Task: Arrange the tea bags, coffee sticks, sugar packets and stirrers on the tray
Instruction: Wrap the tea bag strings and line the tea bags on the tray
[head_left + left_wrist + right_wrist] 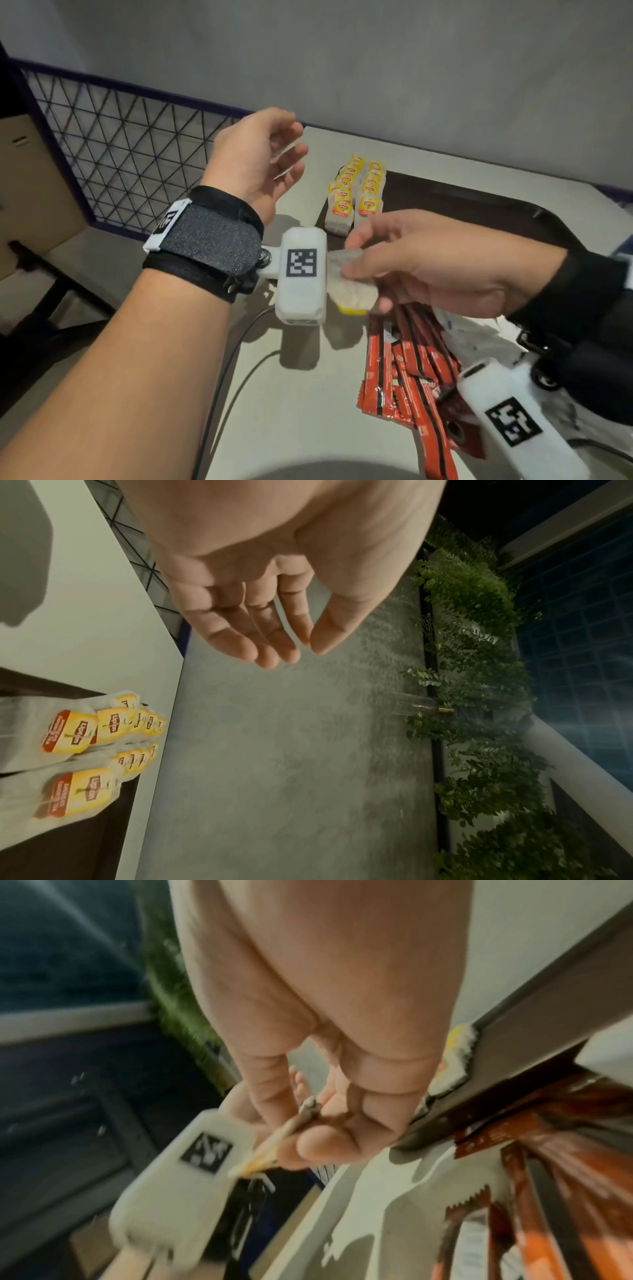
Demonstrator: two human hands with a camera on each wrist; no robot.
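Observation:
My right hand (351,262) pinches a white tea bag (354,287) with a yellow tag, held in the air just in front of the tray's near-left corner. The right wrist view shows that tea bag (274,1139) edge-on between thumb and fingers of the right hand (291,1131). My left hand (296,138) hovers raised over the table's far-left corner, fingers relaxed and empty, as the left hand (294,650) also appears in its wrist view. Two rows of yellow-tagged tea bags (356,192) lie on the left end of the dark tray (462,205). Red coffee sticks (404,370) lie heaped on the table.
White packets (472,329) lie right of the coffee sticks. A wire mesh fence (120,154) runs along the left, with a cardboard box (27,192) behind it. A black cable (222,377) crosses the pale table (274,394). A grey wall stands behind.

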